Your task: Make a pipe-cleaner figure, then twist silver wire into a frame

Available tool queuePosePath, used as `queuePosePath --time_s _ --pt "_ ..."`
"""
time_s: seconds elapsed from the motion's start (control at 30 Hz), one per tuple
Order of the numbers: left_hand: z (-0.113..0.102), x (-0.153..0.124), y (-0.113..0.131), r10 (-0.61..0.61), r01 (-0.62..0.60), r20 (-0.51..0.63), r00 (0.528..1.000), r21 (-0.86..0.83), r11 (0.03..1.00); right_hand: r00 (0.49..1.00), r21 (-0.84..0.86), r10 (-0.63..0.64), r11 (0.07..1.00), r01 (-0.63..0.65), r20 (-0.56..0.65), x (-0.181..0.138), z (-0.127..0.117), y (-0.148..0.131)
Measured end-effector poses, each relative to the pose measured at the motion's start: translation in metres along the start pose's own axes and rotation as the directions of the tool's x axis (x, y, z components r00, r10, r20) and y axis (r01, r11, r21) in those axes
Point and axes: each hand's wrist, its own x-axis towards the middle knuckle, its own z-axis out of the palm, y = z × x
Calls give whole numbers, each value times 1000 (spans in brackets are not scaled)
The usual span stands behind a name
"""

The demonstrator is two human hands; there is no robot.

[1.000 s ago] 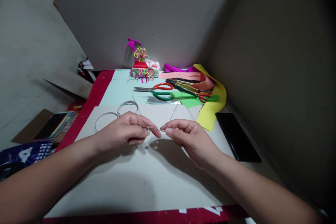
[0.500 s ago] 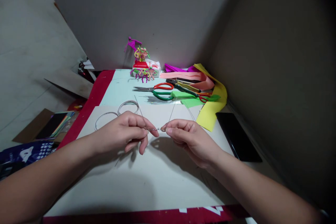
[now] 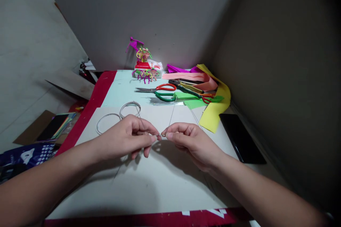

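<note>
The left hand (image 3: pixel 124 138) and right hand (image 3: pixel 193 145) gripped a thin wire (image 3: pixel 157 135) in clenched fingers (image 3: pixel 151 138). Those fingers hid its gripped stretches.

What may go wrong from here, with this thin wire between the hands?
The wire ends stick out near the left hand and right hand, so they might prick the skin. The small join, pinched between both hands, may slip. A swinging end could also catch the wire rings.
</note>
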Motion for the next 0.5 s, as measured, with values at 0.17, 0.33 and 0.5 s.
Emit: queuePosePath --time_s 0.17,0.33,0.5 --pt "12 -1 4 -4 12 -83 997 86 996 999 4 -35 999 35 -9 -1 2 4" --pt "14 -3 4 46 -26 -144 989 139 990 995 -47 -103 994 102 -17 -3 4 7" --pt "11 -1 4 28 -28 -120 992 2 1000 970 -207 -222 958 198 -102 -6 9 8"
